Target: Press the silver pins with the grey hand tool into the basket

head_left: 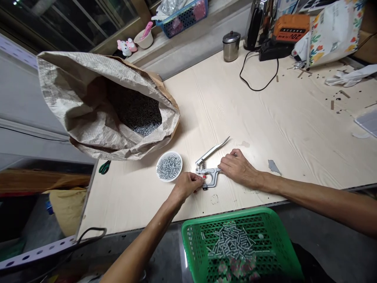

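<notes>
The fingers (pixel 198 182) of the left hand (pixel 187 185) are drawn narrow into a pinch and set against the head of a hand press (pixel 210 173), by its small red part. Whether a small piece is held in the pinch cannot be told. The fingers (pixel 223 168) of the right hand (pixel 238 167) are curled down on the rear of the press's frame, which is held flat on the counter (pixel 294 129).

The press lies between the two hands and is touched by both. Its head is at the left hand. Its long lever (pixel 215 148) runs up and away to the right, raised off the frame, with its tip past the right hand. The head is nearer to the left hand, the lever to the right.

Just left of the press, near the left hand, a white bowl (pixel 169 166) of small metal pieces stands. Behind it an open sack (pixel 88 118) of the same pieces lies tilted, with green scissors (pixel 104 167) at its foot. At the near edge of the counter, below the hands, a green basket (pixel 224 215) with more pieces is seen. Well apart, at the far side, a steel canister (pixel 231 46) and a black cable (pixel 259 84) are seen.
</notes>
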Demonstrator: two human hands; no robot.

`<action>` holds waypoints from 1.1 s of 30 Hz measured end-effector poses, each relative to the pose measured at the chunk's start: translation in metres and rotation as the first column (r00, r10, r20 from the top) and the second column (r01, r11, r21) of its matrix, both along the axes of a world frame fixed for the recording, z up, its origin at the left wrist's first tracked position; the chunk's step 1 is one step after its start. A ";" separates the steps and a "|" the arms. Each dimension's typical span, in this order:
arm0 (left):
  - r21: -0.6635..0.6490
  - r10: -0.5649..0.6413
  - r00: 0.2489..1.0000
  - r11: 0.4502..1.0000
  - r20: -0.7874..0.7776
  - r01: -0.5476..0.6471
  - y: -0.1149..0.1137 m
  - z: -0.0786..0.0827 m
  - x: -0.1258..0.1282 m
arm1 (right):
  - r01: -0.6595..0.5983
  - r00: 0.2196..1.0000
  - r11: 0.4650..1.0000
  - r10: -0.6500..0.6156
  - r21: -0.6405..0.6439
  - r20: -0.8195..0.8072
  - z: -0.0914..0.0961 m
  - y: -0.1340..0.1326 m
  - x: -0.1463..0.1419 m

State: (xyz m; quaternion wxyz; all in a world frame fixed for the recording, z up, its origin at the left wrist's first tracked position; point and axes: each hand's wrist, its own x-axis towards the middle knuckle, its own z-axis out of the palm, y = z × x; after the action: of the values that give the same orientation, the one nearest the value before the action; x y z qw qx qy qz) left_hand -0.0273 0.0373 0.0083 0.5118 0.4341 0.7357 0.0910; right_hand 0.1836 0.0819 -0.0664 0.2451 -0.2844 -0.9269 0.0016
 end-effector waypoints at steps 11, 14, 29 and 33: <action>-0.198 0.114 0.992 0.975 0.053 -0.101 0.005 0.004 0.004 | -0.066 0.997 0.996 0.068 -0.066 0.034 -0.001 -0.001 0.002; -0.176 0.132 0.986 0.978 0.102 -0.113 0.004 0.002 0.000 | -0.063 0.998 0.997 0.064 -0.053 0.016 0.003 -0.002 0.004; -0.006 0.057 0.985 0.998 0.164 -0.056 -0.022 -0.012 -0.001 | -0.110 0.992 0.990 0.114 -0.090 0.048 0.002 -0.004 0.004; -0.070 0.183 0.977 0.982 0.109 -0.177 -0.021 -0.009 0.005 | -0.096 0.992 0.989 0.105 -0.108 0.072 -0.001 -0.003 0.002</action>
State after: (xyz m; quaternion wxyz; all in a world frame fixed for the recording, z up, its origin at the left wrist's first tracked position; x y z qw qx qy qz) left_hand -0.0223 0.0159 -0.0006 0.5557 0.3442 0.7438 0.1398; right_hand 0.1858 0.0790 -0.0670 0.1933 -0.2495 -0.9475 0.0512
